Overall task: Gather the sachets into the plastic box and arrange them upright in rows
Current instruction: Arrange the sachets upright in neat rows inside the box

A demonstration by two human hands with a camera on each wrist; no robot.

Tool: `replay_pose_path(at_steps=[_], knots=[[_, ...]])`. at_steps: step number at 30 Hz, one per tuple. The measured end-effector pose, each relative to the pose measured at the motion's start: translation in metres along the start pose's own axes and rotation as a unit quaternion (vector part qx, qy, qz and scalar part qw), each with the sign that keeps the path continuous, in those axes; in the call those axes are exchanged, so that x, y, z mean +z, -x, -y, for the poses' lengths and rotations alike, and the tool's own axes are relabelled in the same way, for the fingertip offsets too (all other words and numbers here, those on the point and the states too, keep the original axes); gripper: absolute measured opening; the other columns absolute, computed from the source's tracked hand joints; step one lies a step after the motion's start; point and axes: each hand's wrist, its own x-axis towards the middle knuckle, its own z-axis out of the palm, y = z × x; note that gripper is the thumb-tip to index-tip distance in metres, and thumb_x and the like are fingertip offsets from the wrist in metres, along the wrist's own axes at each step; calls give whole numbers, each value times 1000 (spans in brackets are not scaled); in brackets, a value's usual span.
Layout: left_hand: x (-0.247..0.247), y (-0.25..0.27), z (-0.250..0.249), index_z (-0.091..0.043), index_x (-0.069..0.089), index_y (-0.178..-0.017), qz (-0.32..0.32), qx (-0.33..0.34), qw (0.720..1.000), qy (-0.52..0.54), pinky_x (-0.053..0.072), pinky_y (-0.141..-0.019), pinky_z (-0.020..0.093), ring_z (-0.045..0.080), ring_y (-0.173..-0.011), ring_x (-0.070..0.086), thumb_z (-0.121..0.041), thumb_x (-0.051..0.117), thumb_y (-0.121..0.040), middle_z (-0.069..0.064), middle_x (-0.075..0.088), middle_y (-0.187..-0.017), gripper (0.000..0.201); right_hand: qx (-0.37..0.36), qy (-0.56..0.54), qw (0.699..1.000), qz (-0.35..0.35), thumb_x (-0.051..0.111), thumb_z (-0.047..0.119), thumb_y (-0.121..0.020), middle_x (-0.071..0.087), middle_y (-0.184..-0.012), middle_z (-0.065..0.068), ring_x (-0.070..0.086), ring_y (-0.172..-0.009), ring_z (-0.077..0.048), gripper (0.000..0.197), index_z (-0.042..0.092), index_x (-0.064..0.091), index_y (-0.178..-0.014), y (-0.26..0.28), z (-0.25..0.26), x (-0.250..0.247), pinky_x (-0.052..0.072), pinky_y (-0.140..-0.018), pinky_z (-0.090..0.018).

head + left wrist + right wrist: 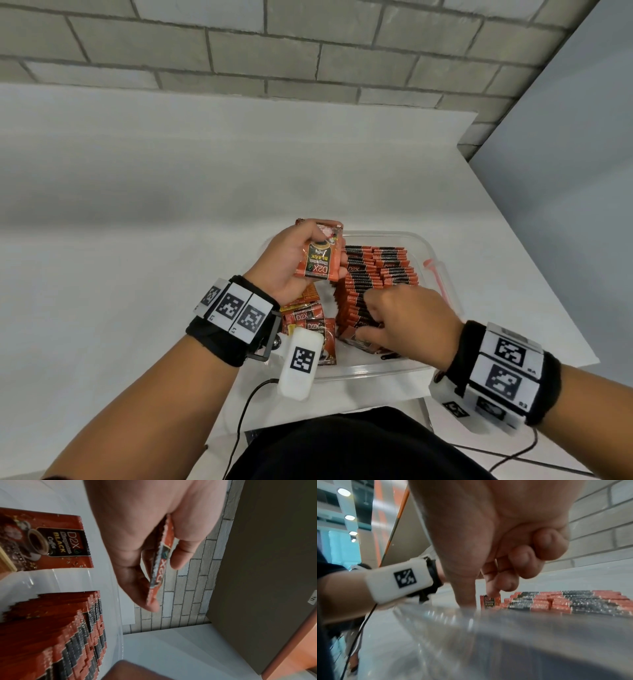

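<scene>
A clear plastic box (pixel 375 371) stands on the white table. Inside it, orange-and-black sachets stand upright in packed rows (pixel 376 270) (pixel 72 635) (pixel 565 601). Several loose sachets (pixel 306 320) lie flat in the box's left part, one of them (pixel 51 543) face up. Above the box's far left corner, my left hand (pixel 334 251) grips a small stack of sachets (pixel 318 262), seen edge-on (pixel 158 566) in the left wrist view. My right hand (pixel 364 334) reaches into the box and pinches a sachet (pixel 490 600) at the near end of a row between thumb and index finger.
The box has a red latch (pixel 433 274) on its right side. The table (pixel 137 205) runs far to the left and ends just right of the box. A grey brick wall (pixel 308 51) stands behind. A black cable (pixel 239 421) hangs from my left wrist.
</scene>
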Motion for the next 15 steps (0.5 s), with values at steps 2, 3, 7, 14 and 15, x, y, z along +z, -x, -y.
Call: replay_pose_path(at_steps=[2,3,7,14,15], knots=[[1,1,1,0,52,-109,2,-9,1000,-4,58,-63,37,26,-71,64,-4,39,-92,19,62,-86,22,25,-54,998,-23,53,50,-88,56,-70,8,53,-65,-13,29,25,46,-77,3,-8,-5,37,-52,-25],[1,1,1,0,51,-107,1,-10,1000,-10,58,-66,39,27,-72,65,-3,40,-92,20,61,-86,19,33,-73,996,-30,54,48,-89,56,-68,8,53,-64,-12,26,26,47,-77,5,-12,-6,41,-56,-25],[2,2,5,0,56,-101,7,-4,999,-50,58,-70,40,27,-72,67,1,51,-91,18,68,-80,11,58,-197,977,-60,60,43,-88,58,-70,10,55,-63,-4,18,27,55,-92,9,-25,-16,45,-64,-24],[13,4,13,0,61,-105,62,29,991,-116,56,-77,34,25,-84,67,-7,69,-75,14,68,-91,32,86,-415,893,-154,62,46,-83,61,-102,14,63,-83,-10,48,30,51,-127,-4,-23,-31,50,-74,-19],[15,4,15,-1,61,-103,64,33,991,-115,56,-76,33,25,-83,67,-8,70,-73,14,68,-90,32,84,-437,883,-148,65,43,-83,63,-98,12,64,-83,-12,47,28,53,-126,-7,-23,-30,53,-77,-24]])
